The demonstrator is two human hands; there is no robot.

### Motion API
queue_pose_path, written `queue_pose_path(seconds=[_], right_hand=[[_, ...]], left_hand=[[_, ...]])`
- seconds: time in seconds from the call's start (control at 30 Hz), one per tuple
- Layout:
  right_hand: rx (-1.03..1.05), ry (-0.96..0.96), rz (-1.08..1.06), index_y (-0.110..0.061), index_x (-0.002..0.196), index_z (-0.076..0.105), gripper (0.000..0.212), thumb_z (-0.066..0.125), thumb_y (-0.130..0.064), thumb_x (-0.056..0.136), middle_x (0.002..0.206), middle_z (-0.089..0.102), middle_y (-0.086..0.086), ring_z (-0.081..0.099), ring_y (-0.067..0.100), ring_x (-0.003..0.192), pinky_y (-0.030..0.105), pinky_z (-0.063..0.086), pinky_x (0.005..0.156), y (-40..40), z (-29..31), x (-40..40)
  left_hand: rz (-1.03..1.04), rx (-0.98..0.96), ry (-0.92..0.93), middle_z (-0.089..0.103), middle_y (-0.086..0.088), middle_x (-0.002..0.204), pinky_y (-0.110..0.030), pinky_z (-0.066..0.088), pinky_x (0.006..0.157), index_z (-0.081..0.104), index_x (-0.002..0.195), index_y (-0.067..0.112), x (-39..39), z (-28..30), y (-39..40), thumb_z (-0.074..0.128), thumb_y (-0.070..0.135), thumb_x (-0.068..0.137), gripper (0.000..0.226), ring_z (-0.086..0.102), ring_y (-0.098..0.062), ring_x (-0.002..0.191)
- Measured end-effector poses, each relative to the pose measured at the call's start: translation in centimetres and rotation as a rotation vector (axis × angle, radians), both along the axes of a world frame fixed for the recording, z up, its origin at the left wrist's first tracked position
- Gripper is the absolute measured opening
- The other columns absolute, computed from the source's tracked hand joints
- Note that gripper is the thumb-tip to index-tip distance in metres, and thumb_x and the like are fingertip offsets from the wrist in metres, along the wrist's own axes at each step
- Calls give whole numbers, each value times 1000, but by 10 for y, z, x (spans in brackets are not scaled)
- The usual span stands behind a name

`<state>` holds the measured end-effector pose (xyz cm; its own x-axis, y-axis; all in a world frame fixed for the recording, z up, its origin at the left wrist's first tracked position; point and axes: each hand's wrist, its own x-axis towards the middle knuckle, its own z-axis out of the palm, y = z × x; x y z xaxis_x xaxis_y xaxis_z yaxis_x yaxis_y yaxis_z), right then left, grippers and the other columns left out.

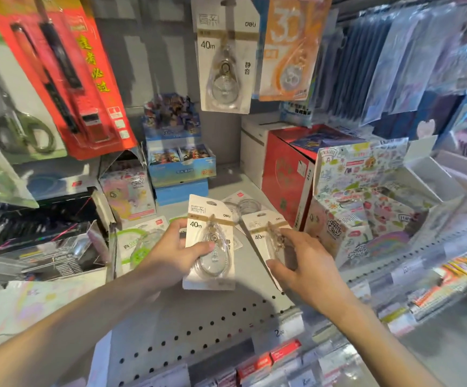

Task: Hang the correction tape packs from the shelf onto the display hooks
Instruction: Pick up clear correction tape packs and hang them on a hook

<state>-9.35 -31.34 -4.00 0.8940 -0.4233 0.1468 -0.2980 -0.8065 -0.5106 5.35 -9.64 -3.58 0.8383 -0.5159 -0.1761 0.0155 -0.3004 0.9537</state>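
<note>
My left hand (175,251) grips a beige 40m correction tape pack (218,219) upright above the shelf, thumb across its clear blister. My right hand (300,262) closes on a second beige 40m pack (260,229) just to the right, fingers over its blister, thumb under its lower edge. More packs lie flat on the grey perforated shelf (198,322): a green one (138,243) to the left and a clear one (240,205) behind. High up, a matching beige pack (225,57) hangs from a display hook, with an orange pack (289,46) beside it.
Boxes ring the shelf: a blue card box (180,166) at the back, a red carton (285,174) and a sticker-covered box (366,196) at right, a pastel box (127,191) at left. A red pen pack (67,71) and scissors (23,129) hang upper left.
</note>
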Motion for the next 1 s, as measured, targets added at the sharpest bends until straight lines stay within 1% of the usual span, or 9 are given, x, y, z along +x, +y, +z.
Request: queue_pose_path(seconds=[0.1,0.23,0.37,0.57,0.67,0.77,0.83,0.93,1.0], right_hand=[[62,-140,35,-20,149,51,72,79,-43,86,142,61,-7,52,12,132,29,42,110,0,3,0],[222,-196,173,-31,154,42,84,77,-57,83,146,48,-26,44,-11,132,16,37,110,11,9,7],[227,-239,282,-32,155,40,89,78,-60,79,138,42,-34,34,-33,124,-9,25,98,26,10,20],[270,-249,390,-34,152,45,84,74,-67,79,143,36,-36,31,-26,132,-4,27,104,48,19,36],[300,-250,377,-33,149,50,65,71,-53,91,145,46,-25,41,-17,133,14,37,113,56,25,40],[512,-181,328,-28,149,46,71,80,-37,88,127,65,-16,68,-6,106,20,56,91,65,37,44],[656,-137,332,-20,145,53,67,84,-24,85,112,75,-5,75,1,86,21,60,78,70,43,47],[741,-142,318,-13,130,62,55,88,-15,81,109,77,10,79,21,88,31,64,76,78,51,50],[793,-171,302,-9,126,60,54,88,-10,80,109,77,10,79,22,88,31,64,74,81,59,50]], left_hand=[[24,-61,44,82,9,94,-22,59,64,50,121,32,-1,3,4,78,20,91,43,80,-13,84],[21,-129,81,83,3,99,-28,60,72,51,123,30,-8,10,6,74,15,94,40,80,-17,91],[90,-208,61,83,2,97,-25,61,65,52,122,27,-10,19,11,73,11,94,39,81,-18,88],[224,-223,8,83,6,97,-27,60,73,52,125,26,-11,28,29,79,12,88,47,80,-13,88],[261,-216,-28,83,4,98,-42,61,87,51,131,25,-12,33,43,78,12,89,51,80,-17,89],[264,-226,-89,83,6,99,-48,59,93,51,129,28,-13,37,59,78,10,89,51,80,-17,90],[246,-237,-121,82,5,102,-47,59,93,51,126,30,-16,40,67,77,10,90,50,80,-17,92],[224,-289,-160,81,4,109,-38,59,91,51,132,27,-21,43,80,76,10,91,51,78,-15,100],[221,-323,-211,81,7,110,-29,60,85,55,128,32,-23,47,88,76,11,92,47,77,-12,101]])
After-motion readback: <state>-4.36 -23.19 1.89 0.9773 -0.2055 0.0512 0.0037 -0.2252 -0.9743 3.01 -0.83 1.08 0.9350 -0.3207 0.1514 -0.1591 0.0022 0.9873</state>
